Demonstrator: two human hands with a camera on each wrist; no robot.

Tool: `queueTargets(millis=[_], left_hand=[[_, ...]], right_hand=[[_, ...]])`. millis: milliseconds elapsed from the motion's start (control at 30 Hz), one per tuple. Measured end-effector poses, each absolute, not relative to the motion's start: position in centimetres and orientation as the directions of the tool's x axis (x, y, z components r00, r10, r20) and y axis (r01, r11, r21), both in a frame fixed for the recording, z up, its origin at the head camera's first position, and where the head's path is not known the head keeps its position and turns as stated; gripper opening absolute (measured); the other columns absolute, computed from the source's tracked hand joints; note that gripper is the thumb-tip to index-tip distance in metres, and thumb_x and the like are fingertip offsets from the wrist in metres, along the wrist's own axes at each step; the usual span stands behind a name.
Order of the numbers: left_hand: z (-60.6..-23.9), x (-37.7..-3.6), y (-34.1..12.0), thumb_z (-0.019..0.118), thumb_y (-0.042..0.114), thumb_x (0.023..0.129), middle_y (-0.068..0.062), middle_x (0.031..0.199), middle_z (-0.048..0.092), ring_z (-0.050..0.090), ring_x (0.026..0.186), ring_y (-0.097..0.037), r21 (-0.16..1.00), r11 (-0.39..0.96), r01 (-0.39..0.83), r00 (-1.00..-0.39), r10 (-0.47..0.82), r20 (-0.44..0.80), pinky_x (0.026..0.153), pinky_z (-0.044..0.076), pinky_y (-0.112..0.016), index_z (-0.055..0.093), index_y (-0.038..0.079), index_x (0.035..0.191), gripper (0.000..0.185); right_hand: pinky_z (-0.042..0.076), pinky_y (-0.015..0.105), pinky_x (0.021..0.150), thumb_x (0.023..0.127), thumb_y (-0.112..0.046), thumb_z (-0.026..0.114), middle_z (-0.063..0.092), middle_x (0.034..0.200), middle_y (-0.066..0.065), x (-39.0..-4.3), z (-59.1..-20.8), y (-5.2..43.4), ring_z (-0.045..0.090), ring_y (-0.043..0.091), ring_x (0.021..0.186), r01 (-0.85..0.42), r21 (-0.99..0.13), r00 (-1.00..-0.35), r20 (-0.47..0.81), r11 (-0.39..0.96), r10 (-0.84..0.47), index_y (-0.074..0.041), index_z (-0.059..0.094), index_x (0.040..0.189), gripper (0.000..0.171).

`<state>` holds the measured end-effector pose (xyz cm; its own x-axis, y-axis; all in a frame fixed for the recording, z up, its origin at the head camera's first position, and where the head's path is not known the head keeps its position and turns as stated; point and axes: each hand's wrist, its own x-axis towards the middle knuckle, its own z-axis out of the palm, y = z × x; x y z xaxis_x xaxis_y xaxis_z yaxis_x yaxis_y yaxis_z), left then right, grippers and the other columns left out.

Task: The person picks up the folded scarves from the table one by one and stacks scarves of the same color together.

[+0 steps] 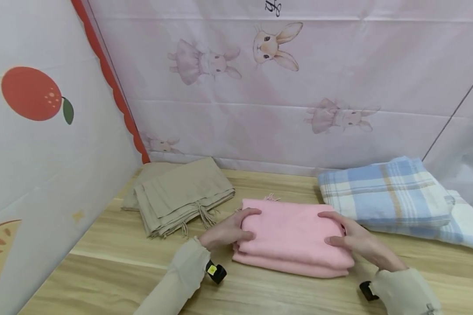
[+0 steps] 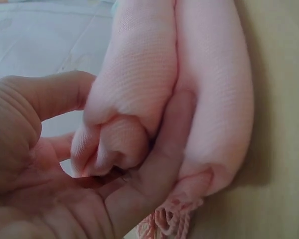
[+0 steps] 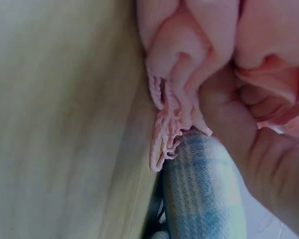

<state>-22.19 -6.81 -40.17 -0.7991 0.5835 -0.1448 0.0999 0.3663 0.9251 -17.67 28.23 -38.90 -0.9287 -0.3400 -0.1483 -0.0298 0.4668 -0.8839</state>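
Pink scarf [image 1: 291, 238], folded, lies mid-table [image 1: 102, 271] between a plaid blanket [image 1: 386, 192] and a beige scarf [image 1: 181, 194]. Left hand [image 1: 226, 232] and right hand [image 1: 352, 240] each grip an end; the layers could slide apart if one grip loosens.

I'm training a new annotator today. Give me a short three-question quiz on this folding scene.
1. True or false: both hands grip the pink scarf.
2. Which lies at the table's left? A) beige cloth B) plaid blanket
3. What pattern has the blanket at the right?

Key: 1 true, the left hand and the right hand hold its ends. 2 A, the beige cloth. 3 blue plaid.
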Motion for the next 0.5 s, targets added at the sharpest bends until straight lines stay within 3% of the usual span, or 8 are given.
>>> queueTargets(millis=[233, 500], left_hand=[[-40.71, -22.74, -6.75, 0.066, 0.0, 0.094, -0.023, 0.112, 0.057, 0.049, 0.047, -0.014, 0.936, 0.343, 0.086, -0.797, 0.587, -0.142, 0.042, 0.045, -0.027, 0.045, 0.012, 0.151, 0.062], [-40.65, -22.59, -6.88, 0.065, 0.0, 0.095, -0.019, 0.103, 0.06, 0.049, 0.048, -0.014, 0.941, 0.328, 0.081, -0.791, 0.596, -0.14, 0.043, 0.044, -0.026, 0.044, 0.012, 0.152, 0.063]], right_hand=[[0.049, 0.033, 0.088, 0.093, -0.012, 0.072, 0.042, 0.141, 0.028, -17.93, -39.03, 28.34, 0.048, 0.034, 0.119, -0.049, -0.888, -0.924, -0.134, 0.458, -0.359, -0.001, 0.04, 0.149, 0.066], [0.045, 0.033, 0.092, 0.093, -0.013, 0.073, 0.035, 0.148, 0.03, -17.71, -39.23, 28.18, 0.041, 0.04, 0.128, -0.054, -0.886, -0.93, -0.123, 0.461, -0.346, -0.002, 0.04, 0.15, 0.067]])
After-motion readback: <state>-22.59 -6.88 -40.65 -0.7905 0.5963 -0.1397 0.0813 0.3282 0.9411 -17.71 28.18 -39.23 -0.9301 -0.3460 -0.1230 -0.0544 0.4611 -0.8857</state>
